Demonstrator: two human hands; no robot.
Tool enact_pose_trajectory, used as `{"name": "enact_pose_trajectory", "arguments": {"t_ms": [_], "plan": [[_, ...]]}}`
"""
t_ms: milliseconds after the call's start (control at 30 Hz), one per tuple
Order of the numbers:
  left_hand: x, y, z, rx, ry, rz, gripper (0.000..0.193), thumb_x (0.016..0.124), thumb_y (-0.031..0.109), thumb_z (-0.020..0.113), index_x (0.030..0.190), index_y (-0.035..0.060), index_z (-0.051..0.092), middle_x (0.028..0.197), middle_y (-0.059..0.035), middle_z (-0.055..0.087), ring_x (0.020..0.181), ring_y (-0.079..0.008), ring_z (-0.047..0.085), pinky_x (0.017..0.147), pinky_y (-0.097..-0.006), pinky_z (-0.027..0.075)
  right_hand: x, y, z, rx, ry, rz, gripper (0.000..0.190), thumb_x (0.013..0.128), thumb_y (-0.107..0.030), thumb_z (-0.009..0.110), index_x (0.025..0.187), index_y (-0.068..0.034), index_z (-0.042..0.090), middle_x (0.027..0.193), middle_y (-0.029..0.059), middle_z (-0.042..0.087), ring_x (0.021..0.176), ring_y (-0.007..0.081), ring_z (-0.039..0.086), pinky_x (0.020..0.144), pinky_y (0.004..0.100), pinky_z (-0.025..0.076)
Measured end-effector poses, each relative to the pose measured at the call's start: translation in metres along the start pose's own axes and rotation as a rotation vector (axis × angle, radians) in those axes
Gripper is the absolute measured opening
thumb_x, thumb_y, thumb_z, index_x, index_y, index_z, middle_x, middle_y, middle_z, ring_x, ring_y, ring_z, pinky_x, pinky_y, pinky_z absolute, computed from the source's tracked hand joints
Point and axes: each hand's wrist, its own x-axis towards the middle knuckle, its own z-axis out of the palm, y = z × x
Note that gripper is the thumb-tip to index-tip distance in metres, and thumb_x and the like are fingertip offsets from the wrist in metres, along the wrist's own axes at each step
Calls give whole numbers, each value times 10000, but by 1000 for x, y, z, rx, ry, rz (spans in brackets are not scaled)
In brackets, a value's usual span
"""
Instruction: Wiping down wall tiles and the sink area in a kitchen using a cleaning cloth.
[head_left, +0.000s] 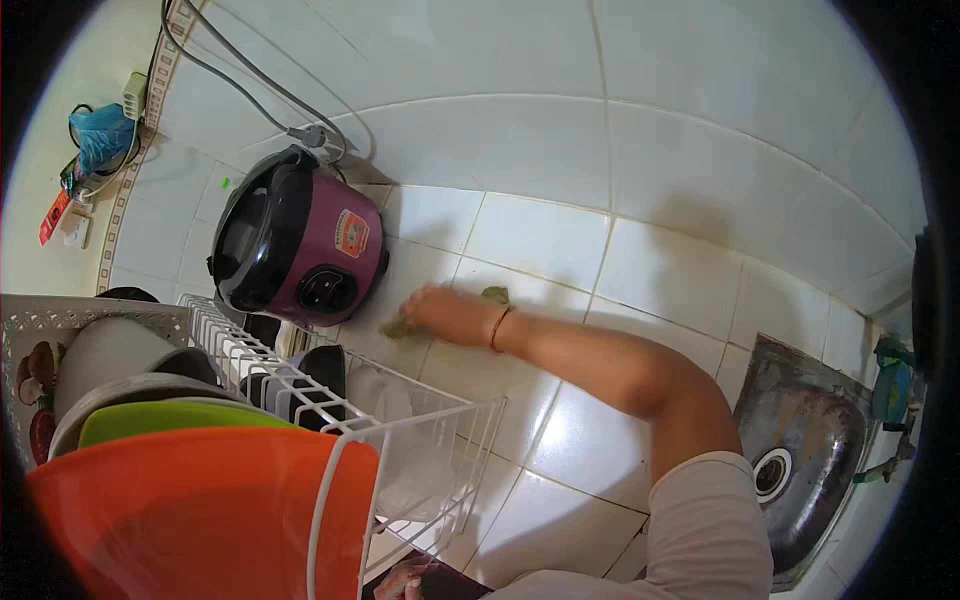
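My right hand reaches over the white tiled counter, close to the front of a purple and black rice cooker. Its fingers rest on a greenish-brown cloth, blurred, that shows below the fingertips; another greenish piece shows above the wrist. Whether both belong to one cloth cannot be told. At the bottom edge my left hand is partly in view beside the wire rack, its fingers curled; whether it holds anything is unclear.
A white wire rack stands at the left, with an orange plastic basin, a green one and metal pots. A stained metal sink with a drain lies at the right. The cooker's grey cable runs up the tiled wall.
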Motion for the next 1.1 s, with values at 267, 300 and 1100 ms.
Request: {"name": "enact_pose_trajectory", "arguments": {"t_ms": [267, 300, 1100], "plan": [[16, 17, 4, 59, -59, 57, 282, 938, 159, 452, 896, -71, 609, 869, -161, 633, 818, -231, 604, 758, -317, 467, 6, 86, -71, 13, 355, 362, 209, 853, -196, 489, 929, -44, 610, 972, 156, 606, 922, 327, 567, 818, 427, 449], [13, 16, 2, 61, -54, 52, 282, 938, 159, 452, 896, -71, 609, 869, -161, 633, 818, -231, 604, 758, -317, 467, 6, 83, -63, -209, 362, 308, 193, 850, -169, 507, 978, -67, 610, 1038, 127, 596, 968, 306, 560, 845, 398, 449], [19, -2, -6, -106, -145, 149, 161, 886, 68, 538, 954, -48, 627, 994, -166, 644, 788, -188, 635, 687, -272, 488, -285, -223, -60, 49, -297, 218, 271, 900, -188, 490, 1149, -149, 590, 1239, 51, 539, 1200, 233, 454, 1014, 363, 353]]}}
